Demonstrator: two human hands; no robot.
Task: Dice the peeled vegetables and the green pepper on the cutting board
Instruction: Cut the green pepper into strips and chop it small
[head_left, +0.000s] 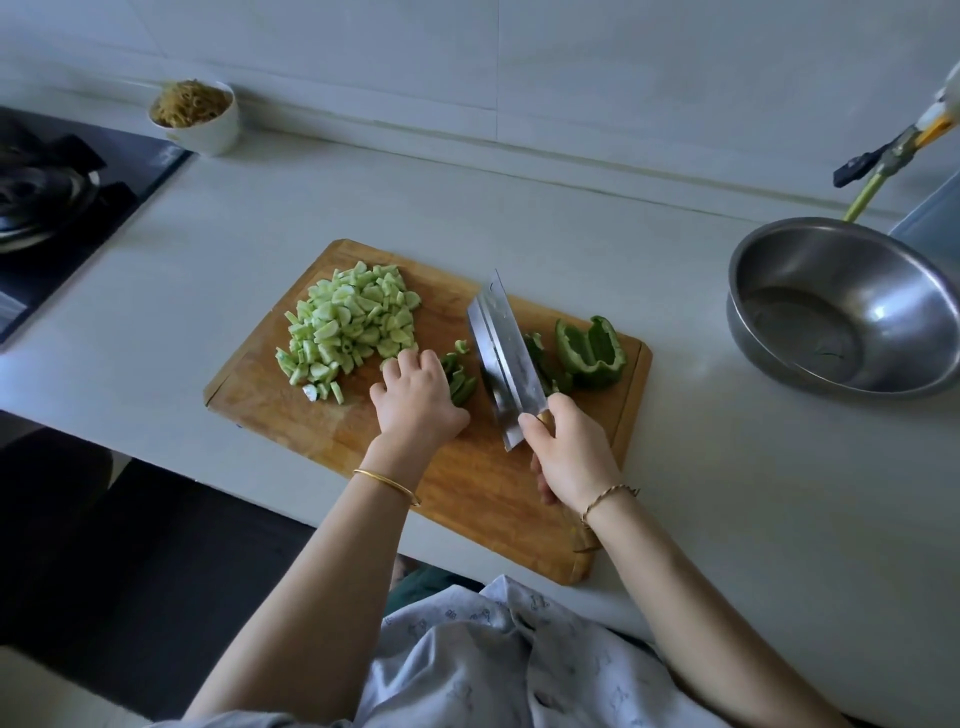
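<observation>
Grips cleaver (506, 358) in right hand (571, 452), fingers closed round handle; holds green pepper strips (461, 383) under curled fingers of left hand (418, 395), right of diced pile (348, 332).

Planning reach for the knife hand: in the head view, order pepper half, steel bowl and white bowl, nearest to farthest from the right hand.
From the right hand:
1. Pepper half, just beyond it on the board.
2. Steel bowl, off to its right.
3. White bowl, far back left.

Soft, dim, cool daylight; faint shadows on the pale grey worktop (753, 493), a small glint inside the round steel bowl (810, 260), wide-angle bending towards the edges.
</observation>
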